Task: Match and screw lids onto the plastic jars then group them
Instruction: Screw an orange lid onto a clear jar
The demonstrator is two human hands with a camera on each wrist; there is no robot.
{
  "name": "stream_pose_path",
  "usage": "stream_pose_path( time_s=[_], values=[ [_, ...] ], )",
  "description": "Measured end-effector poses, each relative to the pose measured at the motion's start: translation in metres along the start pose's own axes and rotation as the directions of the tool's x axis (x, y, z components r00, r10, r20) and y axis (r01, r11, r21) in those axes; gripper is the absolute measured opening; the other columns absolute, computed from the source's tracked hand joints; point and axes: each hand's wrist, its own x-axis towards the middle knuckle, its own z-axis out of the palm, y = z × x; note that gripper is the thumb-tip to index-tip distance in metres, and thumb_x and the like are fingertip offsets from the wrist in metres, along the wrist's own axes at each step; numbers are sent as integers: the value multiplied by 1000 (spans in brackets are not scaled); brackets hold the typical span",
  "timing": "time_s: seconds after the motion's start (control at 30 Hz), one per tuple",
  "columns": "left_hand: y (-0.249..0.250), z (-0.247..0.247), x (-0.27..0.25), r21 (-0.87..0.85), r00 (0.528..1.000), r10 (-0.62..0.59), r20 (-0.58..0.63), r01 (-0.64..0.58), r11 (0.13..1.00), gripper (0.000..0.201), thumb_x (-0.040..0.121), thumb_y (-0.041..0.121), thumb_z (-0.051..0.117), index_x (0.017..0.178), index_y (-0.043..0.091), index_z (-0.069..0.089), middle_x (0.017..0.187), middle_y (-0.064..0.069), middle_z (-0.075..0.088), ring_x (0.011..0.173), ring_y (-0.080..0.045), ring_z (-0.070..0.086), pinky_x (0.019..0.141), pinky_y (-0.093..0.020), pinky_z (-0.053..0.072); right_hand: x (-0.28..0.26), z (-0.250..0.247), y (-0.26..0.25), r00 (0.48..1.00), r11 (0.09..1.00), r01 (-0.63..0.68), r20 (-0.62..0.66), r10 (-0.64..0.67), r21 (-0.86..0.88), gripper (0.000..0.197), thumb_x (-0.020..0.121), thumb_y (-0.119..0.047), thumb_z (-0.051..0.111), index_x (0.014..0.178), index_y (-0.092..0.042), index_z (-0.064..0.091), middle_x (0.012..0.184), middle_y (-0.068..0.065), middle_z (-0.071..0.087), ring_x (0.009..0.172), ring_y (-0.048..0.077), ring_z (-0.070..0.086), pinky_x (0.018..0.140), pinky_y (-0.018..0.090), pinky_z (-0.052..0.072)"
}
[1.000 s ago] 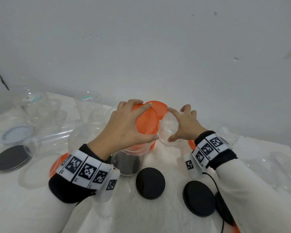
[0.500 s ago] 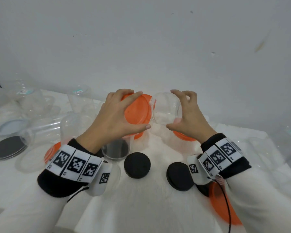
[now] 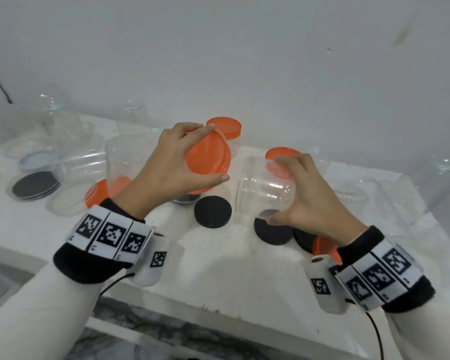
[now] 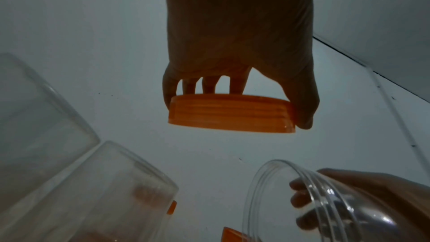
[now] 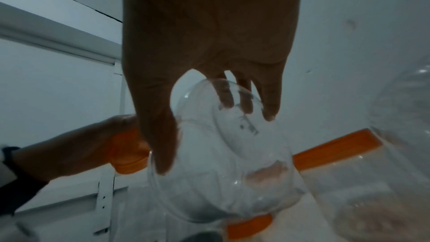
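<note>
My left hand (image 3: 176,162) grips an orange lid (image 3: 209,159) by its rim, held in the air with its face tilted toward the right. The left wrist view shows the same orange lid (image 4: 230,113) pinched between fingers and thumb. My right hand (image 3: 300,193) holds a clear plastic jar (image 3: 265,188) on its side, its open mouth turned left toward the lid. A small gap separates jar and lid. In the right wrist view the clear jar (image 5: 223,154) sits under my fingers and thumb.
Black lids (image 3: 213,211) lie on the white table (image 3: 218,268) below my hands. A jar with an orange lid (image 3: 225,129) stands behind. More orange lids (image 3: 281,153), clear jars (image 3: 120,162) and stacked dark lids (image 3: 34,184) sit to the left and back.
Both hands have risen and drawn toward me. The right hand lifted the clear jar off the table and turned it on its side; the left hand kept the orange lid and tilted it toward the jar's mouth.
</note>
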Motion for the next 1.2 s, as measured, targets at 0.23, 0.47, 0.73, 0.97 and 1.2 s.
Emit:
stream_pose_path(
  time_s=[0.23, 0.47, 0.73, 0.97, 1.2],
  values=[
    [-3, 2, -24, 15, 999, -3, 35, 3, 1000, 95, 51, 71, 58, 136, 33, 43, 134, 3, 42, 123, -15, 34, 100, -21, 23, -29, 30, -6, 971, 982, -147, 205, 122, 115, 102, 53, -29, 89, 138, -19, 35, 129, -7, 43, 117, 7, 44, 88, 13, 33],
    [-8, 4, -40, 27, 997, 5, 80, -7, 1000, 99, 50, 72, 58, 139, 30, 40, 136, 4, 41, 123, -14, 32, 102, -22, 22, -30, 58, 2, 931, 891, -264, 338, 136, 370, 101, 52, -14, 91, 132, -21, 30, 126, -3, 44, 116, 13, 48, 88, 17, 42],
    [-5, 9, -47, 0, 989, -4, 148, 4, 1000, 96, 48, 70, 59, 132, 29, 41, 125, 21, 37, 120, -4, 31, 96, -19, 25, -32, 62, 9, 907, 902, -249, 412, 90, 351, 102, 60, -22, 87, 134, -22, 18, 133, -14, 33, 122, 4, 38, 95, 8, 33],
    [-4, 23, -41, 29, 969, 30, 244, -38, 999, 96, 50, 74, 57, 135, 32, 42, 142, 11, 37, 130, -9, 28, 109, -40, 29, -31, 58, 14, 899, 876, -315, 410, 152, 365, 83, 61, -25, 86, 123, -27, 31, 129, -6, 42, 118, 9, 47, 93, 19, 42],
    [6, 40, -40, 18, 923, 150, 353, -166, 986, 94, 55, 73, 54, 135, 25, 46, 140, 8, 38, 129, -7, 30, 107, -25, 24, -32, 63, 19, 871, 836, -368, 466, 156, 407, 87, 56, -11, 89, 127, -17, 38, 123, -6, 51, 117, 10, 52, 102, 27, 43]
  ],
)
